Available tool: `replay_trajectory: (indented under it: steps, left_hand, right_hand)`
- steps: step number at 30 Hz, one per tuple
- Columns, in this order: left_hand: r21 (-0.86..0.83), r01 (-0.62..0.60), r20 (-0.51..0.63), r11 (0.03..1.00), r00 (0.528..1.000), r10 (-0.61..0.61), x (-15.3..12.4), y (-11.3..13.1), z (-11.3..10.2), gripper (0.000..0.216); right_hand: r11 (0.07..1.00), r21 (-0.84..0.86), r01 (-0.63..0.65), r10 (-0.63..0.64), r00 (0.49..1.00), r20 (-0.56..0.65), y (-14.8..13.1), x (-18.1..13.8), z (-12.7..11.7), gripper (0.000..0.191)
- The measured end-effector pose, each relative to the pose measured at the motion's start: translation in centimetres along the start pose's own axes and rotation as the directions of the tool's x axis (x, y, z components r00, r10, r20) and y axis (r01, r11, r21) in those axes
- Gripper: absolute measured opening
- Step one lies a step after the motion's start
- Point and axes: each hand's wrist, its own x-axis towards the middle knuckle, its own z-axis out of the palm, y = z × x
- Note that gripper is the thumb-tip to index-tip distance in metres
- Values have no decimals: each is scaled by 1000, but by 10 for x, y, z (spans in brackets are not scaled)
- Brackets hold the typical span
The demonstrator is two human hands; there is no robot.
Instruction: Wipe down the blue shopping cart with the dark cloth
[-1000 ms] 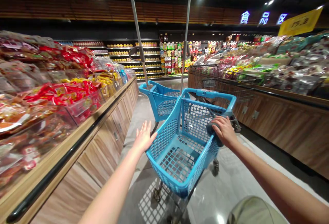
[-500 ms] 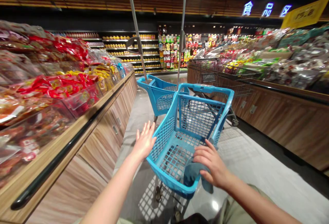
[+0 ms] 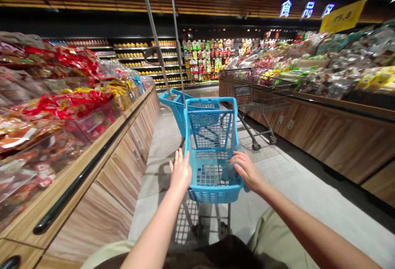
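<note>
A blue plastic shopping cart [image 3: 211, 131] stands in the aisle right in front of me, its basket facing away. My left hand [image 3: 180, 171] rests flat against the basket's left rim, fingers stretched out. My right hand [image 3: 246, 170] presses a dark blue cloth [image 3: 230, 173] onto the basket's right rim, fingers curled over it. Two thin metal poles rise from the carts toward the ceiling.
A second blue cart [image 3: 175, 105] stands just behind the first. A metal wire cart [image 3: 253, 95] is parked by the right counter. Wooden display counters with packaged snacks [image 3: 68, 100] line both sides. Shelves of goods close the aisle's far end.
The cart has swung round to face straight down the aisle. My right hand slid the cloth from the handle end to the near right rim. My left hand moved onto the left rim.
</note>
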Motion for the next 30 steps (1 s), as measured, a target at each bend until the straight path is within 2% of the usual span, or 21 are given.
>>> replay_trajectory:
  steps: [4,7,9,12,15,17,20,23,25,27,30]
  left_hand:
    - [-28,55,-42,998,998,-56,-4,2,0,56]
    - [-22,51,-59,998,997,-52,-7,7,1,56]
    - [-4,28,-51,1000,998,-28,-12,14,2,57]
    - [32,-27,-44,999,999,29,-23,29,4,59]
    - [62,-89,-68,994,993,94,-34,43,6,60]
    - [81,-143,-82,986,985,149,-34,49,4,56]
    - [112,-271,-106,956,953,283,-18,48,-6,50]
    - [154,-348,-151,925,917,370,14,38,-19,46]
    - [169,-361,-154,917,909,387,33,29,-24,45]
    - [148,-364,-94,919,920,380,45,20,-23,43]
    - [92,-375,21,922,927,375,47,12,-17,41]
  right_hand:
    - [991,-132,-12,3,998,-70,-46,-48,21,31]
    - [971,-230,-60,39,995,-95,-62,-49,25,37]
    - [961,-269,-70,49,995,-85,-60,-37,21,39]
    - [946,-302,-112,72,987,-142,-47,-25,15,31]
    - [942,-306,-137,74,975,-209,-40,-30,19,25]
    - [949,-298,-106,33,970,-241,-43,-42,27,27]
    - [955,-295,17,-89,968,-234,-56,-60,41,33]
    - [947,-295,124,-180,968,-173,-67,-69,42,38]
    - [950,-285,126,-181,968,-174,-70,-68,36,47]
    - [956,-282,82,-140,971,-194,-74,-61,29,60]
    - [961,-274,33,-76,986,-147,-81,-49,27,60]
